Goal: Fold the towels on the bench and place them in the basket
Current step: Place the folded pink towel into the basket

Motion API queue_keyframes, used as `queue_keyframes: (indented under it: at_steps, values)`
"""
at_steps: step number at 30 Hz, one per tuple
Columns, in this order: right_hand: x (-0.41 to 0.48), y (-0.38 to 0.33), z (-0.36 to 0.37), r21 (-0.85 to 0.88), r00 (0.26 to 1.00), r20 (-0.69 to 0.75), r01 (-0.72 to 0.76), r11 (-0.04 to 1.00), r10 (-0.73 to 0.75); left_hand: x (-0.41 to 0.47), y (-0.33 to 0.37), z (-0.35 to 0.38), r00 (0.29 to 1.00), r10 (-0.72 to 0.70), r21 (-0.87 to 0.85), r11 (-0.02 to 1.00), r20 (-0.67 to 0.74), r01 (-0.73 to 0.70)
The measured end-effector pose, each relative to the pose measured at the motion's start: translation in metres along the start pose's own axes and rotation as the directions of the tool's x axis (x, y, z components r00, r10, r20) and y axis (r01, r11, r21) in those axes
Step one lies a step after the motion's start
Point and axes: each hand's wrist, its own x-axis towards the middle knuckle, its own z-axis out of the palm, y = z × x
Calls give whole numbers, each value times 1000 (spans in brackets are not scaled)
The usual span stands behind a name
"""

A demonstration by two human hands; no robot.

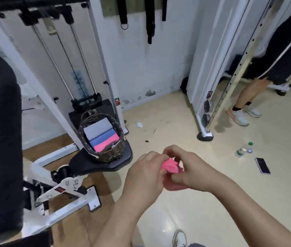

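Head cam view: left hand (145, 172) and right hand (189, 168) close together mid-air, both clutching a scrunched pink towel (170, 166); basket (103, 150) sits on the bench seat (87, 162) with three folded towels (99, 133) inside

Left hand (145, 172): fingers curled, gripping pink towel (170, 166).
Right hand (190, 169): fingers curled, pinching pink towel.
Forearms: 2, bare, converging at the hands.
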Motion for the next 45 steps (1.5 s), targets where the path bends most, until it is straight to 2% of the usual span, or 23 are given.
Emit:
queue_keyframes:
  at_steps: [3, 6, 9, 12, 14, 16, 18, 20, 23, 25, 27, 29, 31, 32, 34, 36, 38, 40, 43, 45]
  values:
    - [45, 20, -21, -164, 968, 247, 90, 982, -47, 26, -9, 0, 985, -138, -32, 990, -106, 135]
    - [88, 34, -39, -246, 930, 363, 153, 957, -56, 41, -31, -3, 910, -361, -176, 928, -204, 329]
    - [136, 40, -54, -254, 892, 447, 195, 947, -64, 54, -60, -2, 749, -640, -492, 715, -173, 497]
    - [188, 38, -58, -201, 834, 542, 245, 949, -100, 62, -97, -1, 561, -806, -644, 533, -188, 549]
    - [220, 35, -51, -146, 830, 545, 234, 961, -119, 68, -120, -1, 452, -870, -700, 447, -196, 557]
    - [267, 30, -33, -153, 871, 471, 238, 959, -141, 79, -159, -3, 352, -909, -703, 401, -225, 587]
    - [310, 26, -12, -140, 920, 363, 211, 967, -149, 91, -198, -6, 282, -927, -690, 373, -248, 620]
    - [350, 24, 12, -82, 921, 368, 173, 982, -131, 106, -233, -7, 227, -952, -723, 305, -207, 619]
    - [394, 24, 49, -31, 884, 464, 90, 995, -65, 125, -272, -6, 212, -962, -719, 269, -171, 641]
    - [421, 25, 69, -39, 839, 535, 139, 989, -97, 137, -293, -8, 250, -957, -716, 279, -150, 640]
    - [448, 24, 84, -66, 750, 652, 201, 977, -110, 144, -309, -11, 315, -943, -707, 296, -108, 642]
    - [472, 24, 94, -101, 646, 761, 203, 974, -55, 148, -325, -11, 358, -930, -671, 321, -88, 668]
    - [491, 25, 101, -124, 564, 826, 173, 977, 5, 148, -340, -5, 327, -942, -665, 295, -80, 686]
    - [499, 27, 104, -142, 554, 832, 162, 977, 29, 147, -348, 0, 292, -954, -667, 263, -70, 697]
    - [508, 34, 113, -169, 568, 821, 146, 975, 58, 145, -361, 13, 232, -972, -643, 196, -28, 740]
    - [509, 41, 124, -220, 619, 781, 154, 963, 79, 144, -370, 26, 192, -981, -581, 150, 11, 800]
    - [503, 48, 138, -309, 728, 683, 211, 927, 62, 145, -377, 38, 151, -988, -499, 143, -24, 855]
    - [495, 54, 151, -381, 827, 562, 283, 880, -23, 148, -383, 47, 129, -988, -389, 150, -79, 909]
    - [486, 59, 163, -461, 876, 468, 355, 813, -116, 156, -387, 57, 121, -983, -242, 152, -135, 958]
    - [482, 58, 164, -512, 890, 426, 383, 769, -160, 159, -388, 60, 89, -983, -208, 122, -161, 970]
